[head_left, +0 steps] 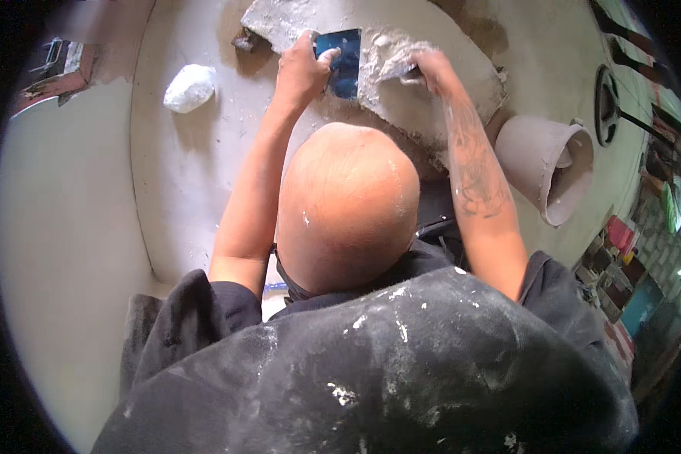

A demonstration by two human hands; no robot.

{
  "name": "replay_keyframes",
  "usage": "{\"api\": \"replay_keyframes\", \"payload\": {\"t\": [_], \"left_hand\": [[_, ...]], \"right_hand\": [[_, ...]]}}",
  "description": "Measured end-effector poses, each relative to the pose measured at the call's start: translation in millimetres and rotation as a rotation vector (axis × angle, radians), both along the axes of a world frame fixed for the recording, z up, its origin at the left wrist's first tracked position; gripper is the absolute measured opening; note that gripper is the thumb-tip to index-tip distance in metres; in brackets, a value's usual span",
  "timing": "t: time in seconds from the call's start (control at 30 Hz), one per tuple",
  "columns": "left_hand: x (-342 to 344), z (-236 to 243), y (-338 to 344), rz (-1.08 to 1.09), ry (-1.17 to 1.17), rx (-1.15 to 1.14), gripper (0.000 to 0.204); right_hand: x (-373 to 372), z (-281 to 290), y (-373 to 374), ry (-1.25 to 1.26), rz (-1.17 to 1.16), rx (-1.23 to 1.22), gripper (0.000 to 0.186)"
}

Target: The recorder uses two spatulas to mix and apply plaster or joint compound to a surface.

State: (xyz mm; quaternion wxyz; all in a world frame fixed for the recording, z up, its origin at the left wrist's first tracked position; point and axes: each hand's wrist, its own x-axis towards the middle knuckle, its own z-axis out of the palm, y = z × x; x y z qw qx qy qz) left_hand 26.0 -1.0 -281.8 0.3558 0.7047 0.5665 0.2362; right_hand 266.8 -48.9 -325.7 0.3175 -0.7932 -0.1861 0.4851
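Observation:
My left hand [304, 66] is closed on the left side of a dark blue rectangular plate [344, 72], its thumb over the top face. My right hand [433, 69] grips a flat tool [397, 73], like a putty knife, smeared with pale paste, just right of the plate. Under and around the tool lies lumpy white paste [380, 49] on a large plaster-coated board [469, 94]. The tool's exact shape is hard to make out beneath the paste and my fingers.
A white lumpy bundle [189, 88] lies left of the board. A pale bucket [530, 155] lies tilted at the right. A bald head [348, 204] and dark, splattered shirt fill the lower middle. Assorted items [613, 272] crowd the far right.

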Motion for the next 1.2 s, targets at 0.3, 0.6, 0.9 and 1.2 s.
{"api": "replay_keyframes", "payload": {"t": [0.3,0.6,0.9,1.2], "left_hand": [[80,57,10,-0.549,0.035,0.333,0.022],[119,45,8,-0.589,0.128,0.339,0.013],[122,21,34,-0.438,0.199,0.209,0.019],[98,19,66,-0.312,0.012,0.335,0.022]], "right_hand": [[-5,37,-32,0.288,-0.015,0.076,0.004],[-18,67,-29,0.080,0.146,0.267,0.015],[16,83,-48,-0.135,0.234,0.388,0.024],[59,67,-92,-0.168,0.170,0.318,0.008]]}}
